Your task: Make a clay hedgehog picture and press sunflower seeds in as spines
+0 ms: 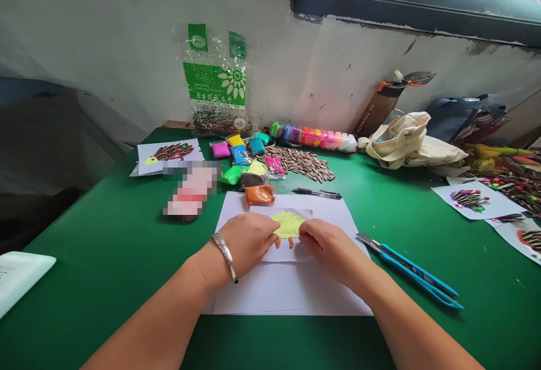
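A flattened pale yellow clay shape (289, 225) lies on a small white card (284, 255), with two short orange clay pieces (284, 243) at its lower edge. My left hand (249, 237), with a silver bracelet at the wrist, is closed at the left edge of the yellow clay, its thumb touching it. At the right edge my right hand (324, 241) is curled closed against the clay. Whatever either set of fingertips pinches is hidden. Under the card is a larger white paper sheet (291, 291). Just behind sits an orange clay packet (260, 194).
A blue utility knife (416, 274) lies right of the paper. Behind are a pen (316, 193), several clay packets (232, 175), a seed pile (304, 161) and a standing seed bag (217, 91). Seed-decorated cards (477, 199) lie right; a cloth bag (406, 141) stands behind.
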The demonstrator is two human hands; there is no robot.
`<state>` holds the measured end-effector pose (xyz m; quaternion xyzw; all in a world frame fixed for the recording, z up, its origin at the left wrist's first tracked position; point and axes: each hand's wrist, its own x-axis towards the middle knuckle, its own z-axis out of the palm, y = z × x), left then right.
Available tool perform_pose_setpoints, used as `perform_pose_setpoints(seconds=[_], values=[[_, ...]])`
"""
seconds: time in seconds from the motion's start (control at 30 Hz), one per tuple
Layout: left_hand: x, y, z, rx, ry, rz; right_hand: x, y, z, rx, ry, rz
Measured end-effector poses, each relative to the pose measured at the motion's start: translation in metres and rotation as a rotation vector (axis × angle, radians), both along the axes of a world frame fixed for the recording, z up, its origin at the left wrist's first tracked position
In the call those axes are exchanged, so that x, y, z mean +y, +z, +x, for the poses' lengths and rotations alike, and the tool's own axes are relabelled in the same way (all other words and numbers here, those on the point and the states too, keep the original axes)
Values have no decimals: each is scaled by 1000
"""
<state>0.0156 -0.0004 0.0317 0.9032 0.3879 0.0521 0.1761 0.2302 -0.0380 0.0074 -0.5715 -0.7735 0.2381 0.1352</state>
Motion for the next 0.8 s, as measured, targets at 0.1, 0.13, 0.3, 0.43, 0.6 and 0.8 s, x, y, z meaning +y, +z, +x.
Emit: perform_pose_setpoints(seconds=[0.1, 0.13, 0.3, 0.43, 0.6, 0.8], values=[[-1, 0, 4, -13, -33, 14, -3, 6, 1, -80, 41, -48], [-2, 0, 5, -20, -53, 27, -5, 7, 2, -97, 58, -56], [-4, -7, 9, -39, -170, 87, -7, 9, 4, -104, 62, -48], [-6, -12, 12, -9, -202, 131, -3, 5, 5, -76, 28, -59], [-7, -16, 14, 68, -213, 125, -1, 2, 7, -36, 35, -65], [-7, -13, 14, 88, -213, 99, -2, 3, 7, -36, 24, -76]])
